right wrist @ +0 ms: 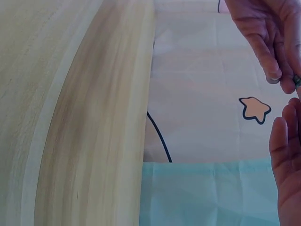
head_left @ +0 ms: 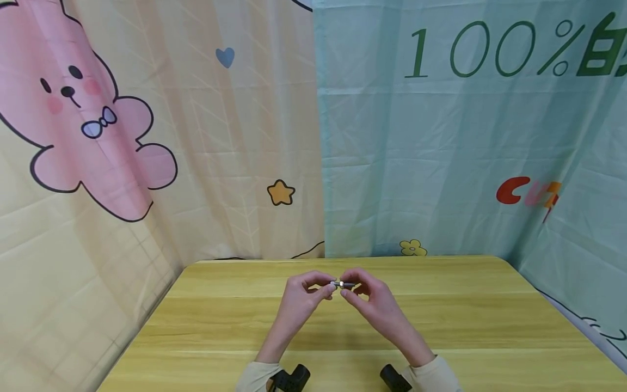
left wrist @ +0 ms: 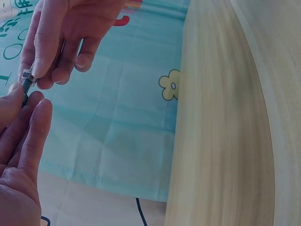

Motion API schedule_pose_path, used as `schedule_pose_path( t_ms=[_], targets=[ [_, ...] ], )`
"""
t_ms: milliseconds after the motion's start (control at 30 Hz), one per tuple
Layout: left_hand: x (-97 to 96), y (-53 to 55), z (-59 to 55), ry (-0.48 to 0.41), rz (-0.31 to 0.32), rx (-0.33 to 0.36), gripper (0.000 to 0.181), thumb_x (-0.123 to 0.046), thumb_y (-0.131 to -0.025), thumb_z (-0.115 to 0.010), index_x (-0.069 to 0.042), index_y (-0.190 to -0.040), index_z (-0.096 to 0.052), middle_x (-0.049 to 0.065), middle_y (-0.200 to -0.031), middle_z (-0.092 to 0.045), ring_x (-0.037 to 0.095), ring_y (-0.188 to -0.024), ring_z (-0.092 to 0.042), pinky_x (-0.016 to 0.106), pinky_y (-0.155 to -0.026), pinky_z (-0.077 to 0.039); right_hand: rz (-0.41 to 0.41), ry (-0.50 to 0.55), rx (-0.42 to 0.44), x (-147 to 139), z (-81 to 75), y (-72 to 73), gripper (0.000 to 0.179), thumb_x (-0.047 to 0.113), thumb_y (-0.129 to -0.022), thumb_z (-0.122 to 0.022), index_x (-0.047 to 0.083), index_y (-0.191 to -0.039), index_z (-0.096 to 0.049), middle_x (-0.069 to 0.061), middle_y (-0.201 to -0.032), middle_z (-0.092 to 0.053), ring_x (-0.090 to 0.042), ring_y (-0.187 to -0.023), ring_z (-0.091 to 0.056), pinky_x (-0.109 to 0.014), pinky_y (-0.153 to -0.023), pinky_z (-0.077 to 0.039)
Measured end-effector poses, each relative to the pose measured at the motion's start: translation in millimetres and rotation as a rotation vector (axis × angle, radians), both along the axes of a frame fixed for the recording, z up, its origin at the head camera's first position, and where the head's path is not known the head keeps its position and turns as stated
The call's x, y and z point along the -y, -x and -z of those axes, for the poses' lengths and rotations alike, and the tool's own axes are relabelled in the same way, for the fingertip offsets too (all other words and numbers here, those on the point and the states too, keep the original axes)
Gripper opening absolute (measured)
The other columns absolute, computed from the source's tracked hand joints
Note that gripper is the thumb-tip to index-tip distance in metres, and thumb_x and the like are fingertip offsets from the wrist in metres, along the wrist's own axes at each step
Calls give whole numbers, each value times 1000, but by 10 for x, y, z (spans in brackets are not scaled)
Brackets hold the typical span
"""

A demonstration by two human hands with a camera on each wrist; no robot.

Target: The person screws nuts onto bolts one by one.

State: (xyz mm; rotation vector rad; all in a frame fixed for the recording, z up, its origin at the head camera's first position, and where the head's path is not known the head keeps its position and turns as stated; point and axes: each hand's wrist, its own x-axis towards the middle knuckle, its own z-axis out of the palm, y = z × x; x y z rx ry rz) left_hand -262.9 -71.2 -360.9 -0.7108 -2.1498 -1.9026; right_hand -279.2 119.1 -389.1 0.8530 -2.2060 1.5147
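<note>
A small metal bolt with a nut on it lies level between the two hands, above the table. My left hand pinches one end of the bolt between thumb and fingertips. From the other side my right hand has its thumb and index fingertip at the nut and pinches it. The left wrist view gives the threaded shank between both sets of fingertips. Only a dark bit of the bolt shows at the right wrist view's edge, the rest being out of frame.
The wooden table spreads below both hands. Printed curtains hang behind it and along the sides. Black wrist cameras sit at the sleeve cuffs near the front.
</note>
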Motion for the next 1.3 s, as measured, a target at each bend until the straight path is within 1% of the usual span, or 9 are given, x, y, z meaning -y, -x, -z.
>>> schedule_pose_path(
  t_ms=[200, 300, 433, 500, 633, 767, 867, 967, 1300],
  targets=[
    [-4, 11, 0, -5, 12, -7, 9, -1, -91, -69, 3, -98, -72, 14, -90, -70, 27, -74, -67, 38, -73, -59, 29, -27, 33, -9, -14, 7, 10, 17, -95, -67, 20, -105, -65, -1, -101, -67, -14, -91, -62, -31, -76, -55],
    [-8, 10, -4, -15, 24, -1, 9, -1, -91, -69, 4, -98, -72, 14, -91, -70, 30, -76, -67, 35, -73, -59, 44, -30, 46, -6, -10, -1, 6, 23, -97, -64, 19, -101, -66, -2, -95, -67, -18, -83, -62, -29, -68, -54],
    [-14, 5, -8, -27, 40, 10, 9, -1, -91, -69, 4, -98, -72, 16, -92, -70, 36, -78, -67, 41, -74, -59, 60, -15, 93, 1, -4, -20, 15, 31, -99, -60, 19, -96, -67, -4, -84, -65, -23, -70, -59, -29, -58, -52],
    [-16, 3, -8, -23, 40, 10, 9, -1, -91, -69, 4, -98, -72, 15, -92, -70, 35, -78, -67, 43, -74, -59, 72, -6, 121, 7, 0, -26, 18, 34, -99, -59, 20, -95, -67, -6, -82, -64, -23, -67, -58, -30, -57, -52],
    [-16, 3, -8, -17, 30, 5, 9, -1, -91, -68, 4, -98, -72, 15, -92, -70, 30, -76, -67, 37, -73, -59, 90, -11, 113, 13, 8, -17, 16, 35, -98, -62, 22, -105, -68, 0, -93, -67, -18, -81, -61, -30, -66, -54],
    [-12, 3, -3, -12, 13, 2, 9, 0, -91, -69, 4, -98, -72, 14, -91, -70, 25, -74, -67, 32, -72, -59, 49, 2, 33, 2, 10, -8, 25, 21, -93, -70, 20, -117, -63, 5, -108, -65, -16, -99, -61, -30, -76, -53],
    [-10, 1, 0, -10, 6, 5, 9, 0, -91, -69, 4, -98, -72, 14, -91, -70, 26, -74, -66, 32, -72, -59, 4, 17, -23, -8, 11, -12, 26, 11, -91, -72, 16, -115, -62, 3, -109, -63, -18, -99, -61, -31, -77, -54],
    [-11, -1, -1, -12, 7, 9, 9, 0, -91, -69, 4, -98, -72, 14, -91, -70, 28, -74, -66, 32, -72, -59, -3, 11, -50, -5, 13, -13, 22, 9, -92, -70, 14, -111, -63, 3, -107, -63, -17, -96, -61, -32, -77, -54],
    [-5, -3, 2, -9, 7, 10, 9, -1, -91, -69, 3, -98, -73, 13, -90, -70, 28, -74, -66, 35, -73, -59, 47, -12, 2, 3, -6, -14, 10, 20, -95, -67, 22, -105, -66, 8, -100, -65, -13, -92, -62, -32, -78, -55]
  ],
)
